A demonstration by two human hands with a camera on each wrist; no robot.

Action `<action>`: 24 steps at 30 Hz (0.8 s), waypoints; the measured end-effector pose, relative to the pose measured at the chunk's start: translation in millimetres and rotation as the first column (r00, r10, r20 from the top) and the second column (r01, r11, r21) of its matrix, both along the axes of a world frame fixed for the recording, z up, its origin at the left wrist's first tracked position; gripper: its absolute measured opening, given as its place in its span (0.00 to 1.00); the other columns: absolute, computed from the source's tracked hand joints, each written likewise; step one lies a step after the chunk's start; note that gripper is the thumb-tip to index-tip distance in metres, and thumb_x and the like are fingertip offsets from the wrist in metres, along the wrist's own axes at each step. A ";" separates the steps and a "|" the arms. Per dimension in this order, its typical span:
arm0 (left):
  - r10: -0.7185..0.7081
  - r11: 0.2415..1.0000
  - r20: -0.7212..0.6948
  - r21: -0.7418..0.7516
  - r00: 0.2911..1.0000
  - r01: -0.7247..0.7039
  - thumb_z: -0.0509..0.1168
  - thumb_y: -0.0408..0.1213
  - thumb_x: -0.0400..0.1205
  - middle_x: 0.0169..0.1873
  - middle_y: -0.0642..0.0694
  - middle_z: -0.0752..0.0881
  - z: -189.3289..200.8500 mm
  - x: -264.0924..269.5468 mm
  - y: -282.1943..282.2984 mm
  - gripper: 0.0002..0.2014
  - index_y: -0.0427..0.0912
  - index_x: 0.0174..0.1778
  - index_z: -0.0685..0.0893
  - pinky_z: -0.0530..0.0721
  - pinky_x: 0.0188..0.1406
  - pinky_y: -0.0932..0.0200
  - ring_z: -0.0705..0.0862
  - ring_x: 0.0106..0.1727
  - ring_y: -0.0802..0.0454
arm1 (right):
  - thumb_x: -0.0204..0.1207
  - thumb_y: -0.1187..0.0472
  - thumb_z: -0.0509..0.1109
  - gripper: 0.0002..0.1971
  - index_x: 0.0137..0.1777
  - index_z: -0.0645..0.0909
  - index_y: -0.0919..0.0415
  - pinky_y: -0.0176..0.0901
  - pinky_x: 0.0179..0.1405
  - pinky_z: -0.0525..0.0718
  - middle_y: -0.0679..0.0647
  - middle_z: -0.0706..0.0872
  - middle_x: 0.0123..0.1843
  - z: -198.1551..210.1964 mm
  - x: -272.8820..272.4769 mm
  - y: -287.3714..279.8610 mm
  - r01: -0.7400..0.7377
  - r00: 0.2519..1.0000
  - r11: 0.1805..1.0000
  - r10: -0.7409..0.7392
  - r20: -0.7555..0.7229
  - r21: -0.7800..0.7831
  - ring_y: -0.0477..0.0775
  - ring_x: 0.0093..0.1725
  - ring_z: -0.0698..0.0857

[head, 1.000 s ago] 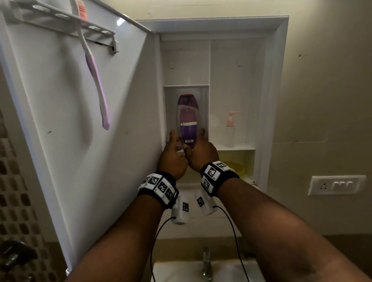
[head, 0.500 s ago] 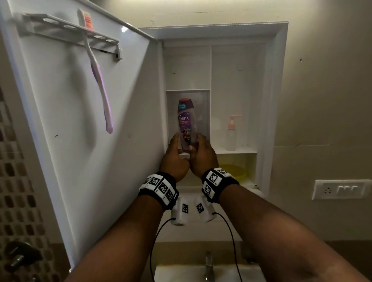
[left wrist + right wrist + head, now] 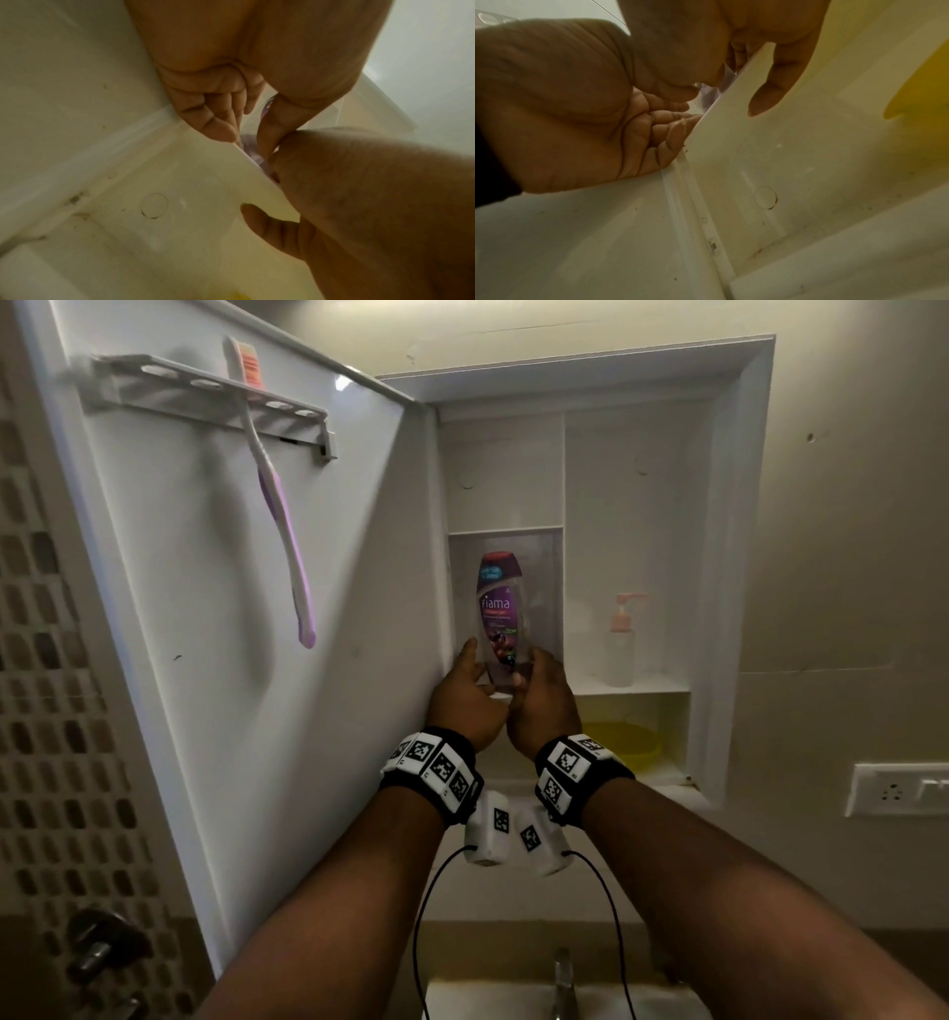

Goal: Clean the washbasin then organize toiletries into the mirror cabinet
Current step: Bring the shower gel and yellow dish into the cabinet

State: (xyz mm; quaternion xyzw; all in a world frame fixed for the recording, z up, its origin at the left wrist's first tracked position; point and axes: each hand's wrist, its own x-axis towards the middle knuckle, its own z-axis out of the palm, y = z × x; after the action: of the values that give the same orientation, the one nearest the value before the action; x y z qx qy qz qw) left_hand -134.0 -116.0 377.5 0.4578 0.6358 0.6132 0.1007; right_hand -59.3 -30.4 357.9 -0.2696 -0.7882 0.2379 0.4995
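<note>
Purple bottle [image 3: 497, 618] label — brand "fiama" readable; smaller print too blurred.

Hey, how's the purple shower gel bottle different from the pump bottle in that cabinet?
The shower gel bottle is purple with a printed label; the pump bottle is clear with a pink pump. The left hand and right hand hold the shower gel bottle; the pump bottle stands untouched. Both are upright, on the same shelf level.

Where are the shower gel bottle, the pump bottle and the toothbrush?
shower gel bottle [image 3: 497, 613]: head view, on its front label.
pump bottle [image 3: 620, 654]: head view, on its clear body.
toothbrush [image 3: 287, 546]: head view, on its purple handle.
</note>
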 end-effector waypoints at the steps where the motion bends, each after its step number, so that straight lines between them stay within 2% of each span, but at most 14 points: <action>1: -0.013 1.000 0.028 0.012 1.000 0.012 0.75 0.25 0.77 0.77 0.42 0.77 -0.4 -0.8 2.1 0.47 0.48 0.88 0.57 0.81 0.72 0.46 0.83 0.67 0.49 | 0.79 0.66 0.65 0.23 0.74 0.70 0.62 0.52 0.67 0.80 0.64 0.79 0.69 1.2 1.6 0.0 -0.007 1.000 1.000 0.007 0.010 -0.006 0.65 0.68 0.79; 3: -0.026 0.999 0.108 0.044 0.994 0.021 0.76 0.28 0.76 0.76 0.41 0.78 -0.3 0.5 3.9 0.47 0.48 0.88 0.58 0.82 0.72 0.42 0.83 0.69 0.46 | 0.80 0.65 0.65 0.24 0.76 0.70 0.61 0.51 0.69 0.79 0.64 0.79 0.71 4.5 2.9 -0.8 -0.012 1.000 1.000 0.013 0.027 -0.021 0.66 0.70 0.79; 5: -0.011 0.995 0.197 0.098 0.980 -0.008 0.74 0.28 0.76 0.74 0.39 0.80 0.4 3.0 5.8 0.43 0.48 0.87 0.62 0.82 0.71 0.40 0.83 0.69 0.44 | 0.86 0.59 0.62 0.27 0.83 0.62 0.60 0.49 0.68 0.77 0.65 0.76 0.76 8.7 3.3 -4.7 0.009 1.000 0.999 -0.007 0.028 -0.041 0.67 0.72 0.78; 7: 0.031 0.987 0.278 0.144 0.960 -0.073 0.74 0.30 0.76 0.67 0.41 0.85 0.5 5.3 7.2 0.39 0.48 0.84 0.69 0.85 0.66 0.40 0.85 0.65 0.45 | 0.88 0.53 0.59 0.31 0.88 0.52 0.56 0.47 0.60 0.78 0.63 0.77 0.77 12.9 5.0 -8.3 0.010 1.000 0.995 -0.013 -0.025 -0.095 0.67 0.69 0.81; 8: 0.057 0.984 0.298 0.146 0.953 -0.104 0.75 0.33 0.75 0.64 0.43 0.87 0.9 7.9 6.6 0.37 0.48 0.81 0.72 0.87 0.64 0.40 0.87 0.63 0.46 | 0.88 0.53 0.60 0.32 0.88 0.50 0.53 0.44 0.53 0.77 0.62 0.79 0.74 14.6 6.5 -10.2 0.007 0.999 0.993 -0.013 -0.047 -0.118 0.67 0.65 0.83; 11: 0.128 0.981 0.246 0.110 0.961 -0.158 0.73 0.47 0.67 0.62 0.49 0.89 -0.4 11.0 5.6 0.39 0.48 0.78 0.77 0.89 0.61 0.42 0.88 0.59 0.49 | 0.87 0.53 0.62 0.27 0.83 0.60 0.54 0.39 0.44 0.72 0.61 0.84 0.66 18.7 11.0 -16.0 0.016 0.999 0.990 -0.020 -0.030 -0.138 0.65 0.57 0.86; 13: 0.142 0.984 0.180 0.084 0.973 -0.159 0.70 0.52 0.67 0.62 0.54 0.88 -3.5 9.6 5.0 0.39 0.48 0.78 0.77 0.89 0.61 0.44 0.88 0.59 0.50 | 0.87 0.51 0.61 0.23 0.78 0.66 0.56 0.36 0.39 0.71 0.58 0.84 0.62 20.2 10.9 -17.1 0.023 1.000 0.991 -0.025 -0.013 -0.135 0.63 0.52 0.84; 15: 0.137 0.989 0.094 0.050 0.986 -0.142 0.69 0.58 0.69 0.61 0.59 0.85 -5.1 8.3 3.5 0.36 0.51 0.75 0.80 0.89 0.58 0.45 0.88 0.59 0.49 | 0.87 0.51 0.61 0.19 0.74 0.69 0.57 0.37 0.42 0.72 0.57 0.83 0.60 19.3 7.4 -14.5 0.039 0.999 0.990 -0.036 0.022 -0.135 0.60 0.51 0.83; 17: 0.111 0.993 0.052 0.022 0.992 -0.112 0.68 0.56 0.69 0.55 0.57 0.88 -5.4 6.4 2.9 0.29 0.54 0.67 0.84 0.92 0.52 0.42 0.89 0.53 0.46 | 0.87 0.54 0.61 0.16 0.71 0.71 0.56 0.43 0.47 0.75 0.59 0.84 0.63 18.2 4.7 -11.9 0.065 0.997 0.990 -0.058 0.058 -0.128 0.64 0.57 0.85; 20: 0.036 0.999 0.093 0.001 0.995 -0.036 0.70 0.44 0.72 0.46 0.57 0.88 -0.9 7.2 -1.9 0.12 0.57 0.51 0.87 0.92 0.48 0.38 0.89 0.48 0.46 | 0.85 0.55 0.63 0.17 0.72 0.70 0.56 0.48 0.51 0.80 0.60 0.84 0.64 17.1 2.7 -7.9 0.076 0.994 0.988 -0.064 0.093 -0.132 0.66 0.60 0.85; 21: 0.009 1.000 0.105 0.005 0.994 -0.009 0.71 0.41 0.74 0.47 0.57 0.88 0.5 8.4 -3.9 0.09 0.58 0.48 0.88 0.92 0.48 0.38 0.89 0.49 0.45 | 0.84 0.55 0.64 0.20 0.73 0.69 0.57 0.50 0.54 0.83 0.61 0.84 0.65 17.5 2.6 -7.6 0.078 0.991 0.988 -0.063 0.114 -0.135 0.66 0.61 0.85; 24: -0.011 1.000 0.097 0.005 0.995 0.011 0.70 0.33 0.81 0.49 0.56 0.88 -0.2 10.9 -6.9 0.12 0.57 0.53 0.88 0.92 0.48 0.38 0.88 0.47 0.50 | 0.80 0.60 0.68 0.34 0.83 0.59 0.58 0.54 0.63 0.83 0.63 0.81 0.72 19.1 3.4 -7.3 0.082 0.980 0.985 -0.053 0.192 -0.149 0.67 0.66 0.83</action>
State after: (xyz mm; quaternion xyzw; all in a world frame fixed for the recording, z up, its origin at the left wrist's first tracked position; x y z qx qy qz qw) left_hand -123.0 -122.8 377.2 0.4314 0.6261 0.6356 0.1337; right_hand -55.9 -37.7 376.9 -0.3556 -0.8009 0.2553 0.4085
